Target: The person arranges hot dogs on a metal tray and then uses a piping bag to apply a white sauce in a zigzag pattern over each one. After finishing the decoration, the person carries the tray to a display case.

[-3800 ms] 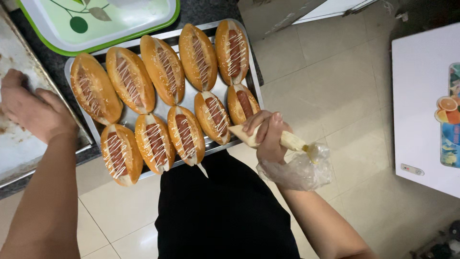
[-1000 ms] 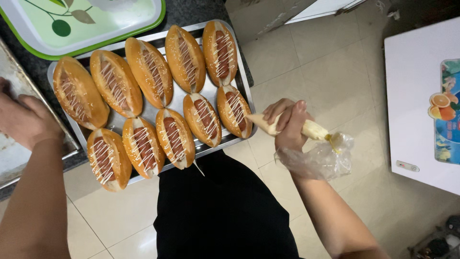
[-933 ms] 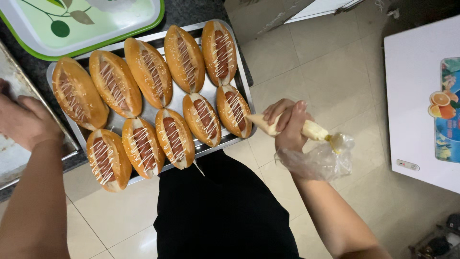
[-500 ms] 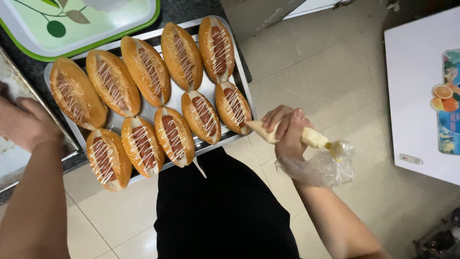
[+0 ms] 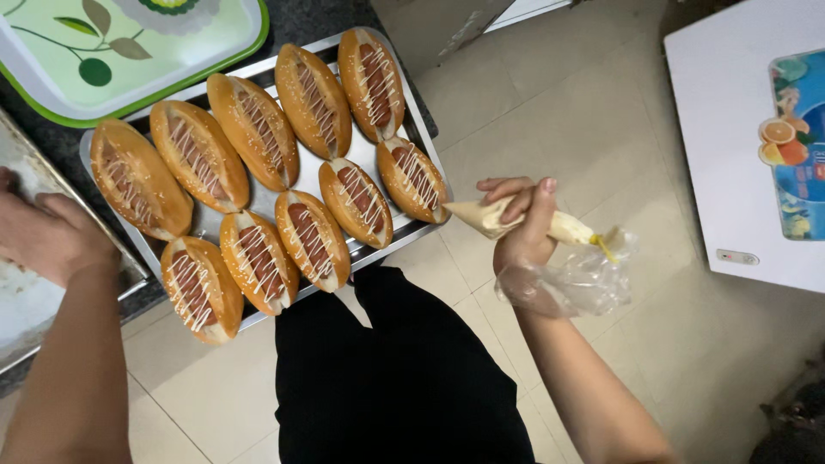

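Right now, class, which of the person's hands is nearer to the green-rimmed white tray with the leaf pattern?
Left. The left hand rests on a metal sheet just below the green-rimmed tray; the right hand, holding a piping bag, is beyond the buns.

I'm seeing a green-rimmed leaf-patterned tray (image 5: 129, 51) sitting beyond the left hand, a white cabinet (image 5: 730, 155) with a fruit sticker (image 5: 795, 146) standing well right of the right hand, beige floor tiles (image 5: 559, 112) lying beneath both.
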